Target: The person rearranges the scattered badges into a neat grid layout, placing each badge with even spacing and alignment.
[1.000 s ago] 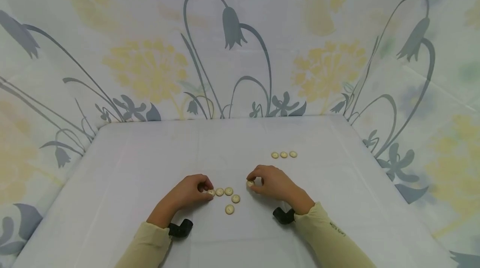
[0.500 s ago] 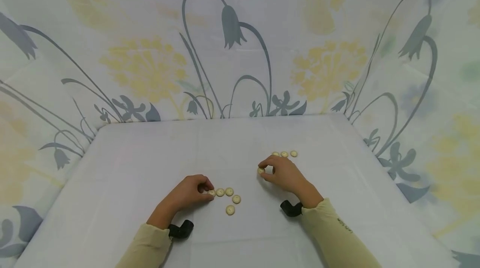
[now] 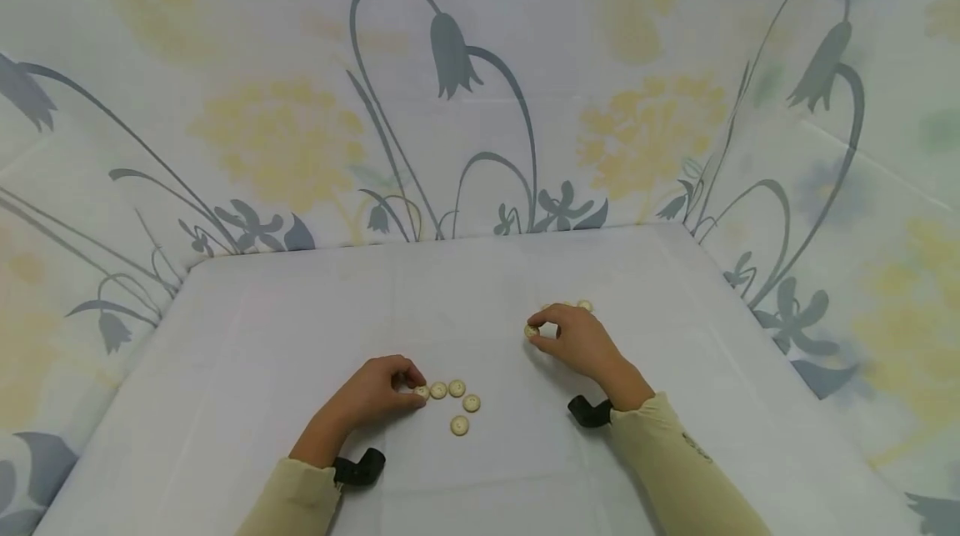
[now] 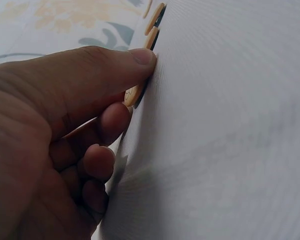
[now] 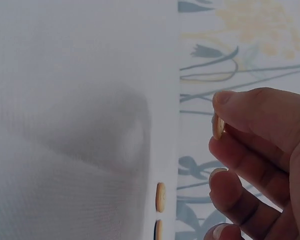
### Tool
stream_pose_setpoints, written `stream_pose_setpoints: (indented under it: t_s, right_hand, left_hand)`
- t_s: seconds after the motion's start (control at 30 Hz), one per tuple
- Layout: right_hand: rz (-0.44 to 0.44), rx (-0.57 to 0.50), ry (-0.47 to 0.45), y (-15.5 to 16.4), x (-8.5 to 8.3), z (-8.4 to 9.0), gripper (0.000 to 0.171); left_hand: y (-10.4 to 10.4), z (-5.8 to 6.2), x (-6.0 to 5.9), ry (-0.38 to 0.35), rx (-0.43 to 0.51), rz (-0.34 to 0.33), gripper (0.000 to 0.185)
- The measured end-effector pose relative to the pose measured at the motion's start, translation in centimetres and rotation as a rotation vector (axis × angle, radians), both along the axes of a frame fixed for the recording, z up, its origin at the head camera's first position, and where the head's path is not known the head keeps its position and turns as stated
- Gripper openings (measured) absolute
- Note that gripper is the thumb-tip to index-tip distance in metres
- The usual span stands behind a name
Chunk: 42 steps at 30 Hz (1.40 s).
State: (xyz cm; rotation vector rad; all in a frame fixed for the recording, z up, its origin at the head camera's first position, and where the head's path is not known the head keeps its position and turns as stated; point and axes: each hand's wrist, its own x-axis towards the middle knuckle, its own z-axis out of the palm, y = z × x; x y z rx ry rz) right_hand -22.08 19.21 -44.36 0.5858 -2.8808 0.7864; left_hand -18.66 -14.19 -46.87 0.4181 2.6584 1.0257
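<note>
In the head view my left hand (image 3: 371, 390) pinches a round pale wooden disc (image 3: 422, 392) between thumb and finger, low at the cloth. Beside it lie several matching discs with dark marks, a bent line from the near disc (image 3: 438, 390) round to the lowest disc (image 3: 459, 425). My right hand (image 3: 585, 344) pinches another disc (image 3: 532, 331), shown raised off the cloth in the right wrist view, where the held disc (image 5: 218, 125) is edge-on. Behind that hand is a short row of discs, its right-end disc (image 3: 585, 305) in plain sight and the others mostly covered.
A white cloth (image 3: 300, 311) covers the table. Flower-patterned fabric (image 3: 637, 136) rises along its back and sides. A black wrist camera (image 3: 360, 468) sits on the left wrist and a second black camera (image 3: 589, 411) on the right.
My right hand has carried its disc away and to the right, toward the far row, now partly covering that row. The left hand stays at its disc; the view has shifted slightly.
</note>
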Motion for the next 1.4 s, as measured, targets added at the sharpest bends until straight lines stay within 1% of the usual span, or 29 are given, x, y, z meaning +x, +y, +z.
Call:
stream_pose_setpoints:
  t_s: [0.07, 0.17, 0.3, 0.4, 0.6, 0.93, 1.2, 1.4]
  right_hand:
    - [-0.014, 0.015, -0.002, 0.1, -0.1, 0.0, 0.021]
    - [-0.034, 0.025, 0.002, 0.3, -0.4, 0.1, 0.021]
    - [-0.052, 0.013, -0.013, 0.4, -0.5, 0.2, 0.021]
    - [-0.069, 0.008, -0.032, 0.4, -0.6, 0.0, 0.022]
    - [-0.112, 0.000, -0.035, 0.8, -0.9, -0.2, 0.022]
    - [-0.156, 0.014, -0.078, 1.3, -1.3, -0.5, 0.025]
    - [-0.204, 0.029, -0.130, 1.5, -1.5, -0.7, 0.024]
    - [-0.229, 0.039, -0.167, 1.7, -1.8, -1.0, 0.021]
  left_hand:
    - [0.0, -0.2, 0.1, -0.009, 0.008, 0.001, 0.017]
    - [0.0, -0.3, 0.2, 0.009, 0.008, 0.000, 0.017]
    - [-0.1, -0.2, 0.1, 0.034, 0.006, 0.002, 0.017]
    - [-0.2, -0.2, 0.1, 0.032, 0.005, -0.005, 0.017]
    - [-0.2, 0.0, 0.1, 0.037, -0.002, -0.012, 0.017]
    - [-0.3, 0.1, 0.1, 0.031, 0.016, -0.017, 0.019]
    - [-0.2, -0.2, 0.0, 0.028, 0.013, -0.003, 0.017]
    - [-0.4, -0.4, 0.0, 0.045, 0.020, -0.021, 0.018]
